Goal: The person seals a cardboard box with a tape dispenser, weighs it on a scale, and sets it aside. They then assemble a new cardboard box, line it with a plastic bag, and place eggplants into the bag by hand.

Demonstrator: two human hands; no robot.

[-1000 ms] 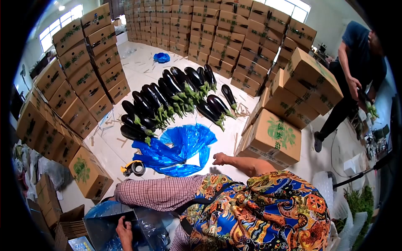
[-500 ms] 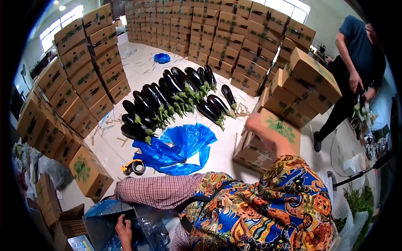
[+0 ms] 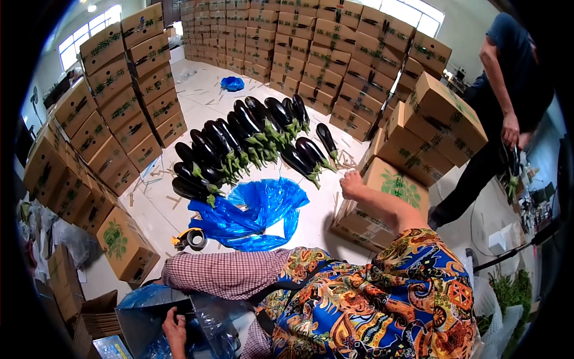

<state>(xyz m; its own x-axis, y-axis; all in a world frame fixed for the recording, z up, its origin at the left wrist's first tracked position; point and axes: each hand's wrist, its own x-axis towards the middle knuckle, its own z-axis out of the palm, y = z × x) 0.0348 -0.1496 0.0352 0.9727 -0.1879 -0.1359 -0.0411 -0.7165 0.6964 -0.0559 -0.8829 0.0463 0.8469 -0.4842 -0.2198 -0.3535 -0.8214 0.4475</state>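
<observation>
My left hand (image 3: 174, 328) is at the lower left, fingers bent and apart, over an open box lined with clear and blue plastic (image 3: 156, 297). Nothing shows in its grasp. My right hand (image 3: 353, 184) hovers beside the closed carton (image 3: 391, 188) on the right, its fingers loosely bent, with nothing visible in them. Dark eggplants (image 3: 221, 139) with green stems lie in a curved row on the pale floor. Nearest to my right hand are a few separate ones (image 3: 310, 149). Crumpled blue plastic (image 3: 263, 206) is spread below the row.
A yellow tape dispenser (image 3: 190, 239) lies left of the plastic. Cartons stand stacked at the left (image 3: 113, 81), back (image 3: 326, 54) and right (image 3: 445, 113). Another person (image 3: 508, 78) at the right holds something dark. A single carton (image 3: 127, 245) stands at lower left.
My right hand has moved slightly left and down, and is less blurred. The other person has leaned and stepped toward the cartons. My left hand has hardly moved.
</observation>
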